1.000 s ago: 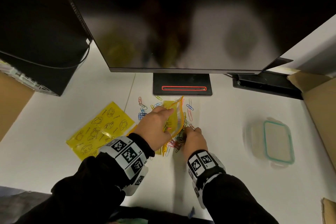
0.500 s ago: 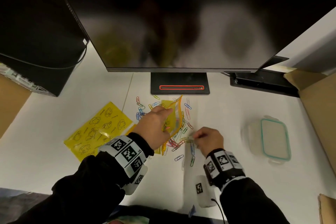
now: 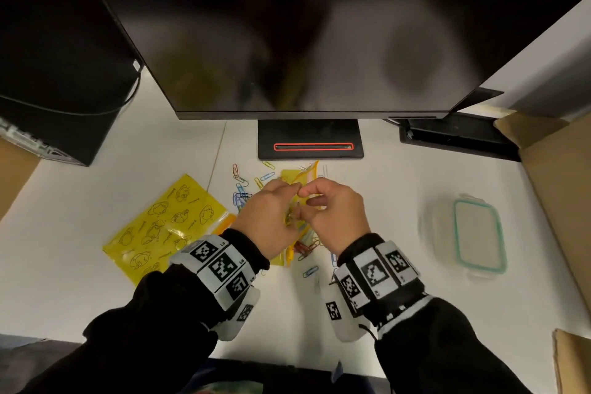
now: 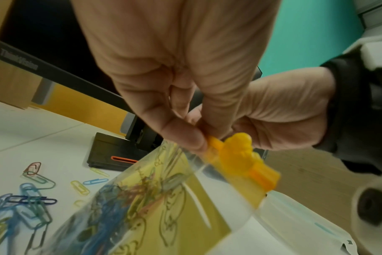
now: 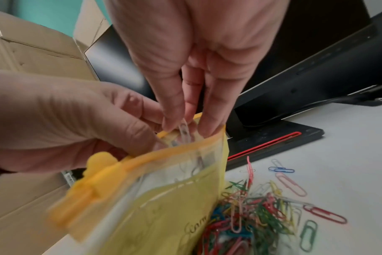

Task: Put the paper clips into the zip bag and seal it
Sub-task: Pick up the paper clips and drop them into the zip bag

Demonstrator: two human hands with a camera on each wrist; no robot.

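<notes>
A yellow zip bag with cartoon print stands upright on the white desk, its mouth open. My left hand pinches its top rim next to the orange slider. Over the mouth, my right hand pinches a pale paper clip, its tip inside the opening. Several coloured clips show through the bag's clear side. Loose paper clips lie left of the bag, and a tangled pile lies at its foot.
A second yellow zip bag lies flat to the left. A lidded container with a teal rim sits to the right. The monitor and its stand base are just behind. A cardboard box borders the right side.
My right hand left the clips on the desk, swung out to the right, then rose to the bag's mouth with a clip. The left hand kept its hold on the bag.
</notes>
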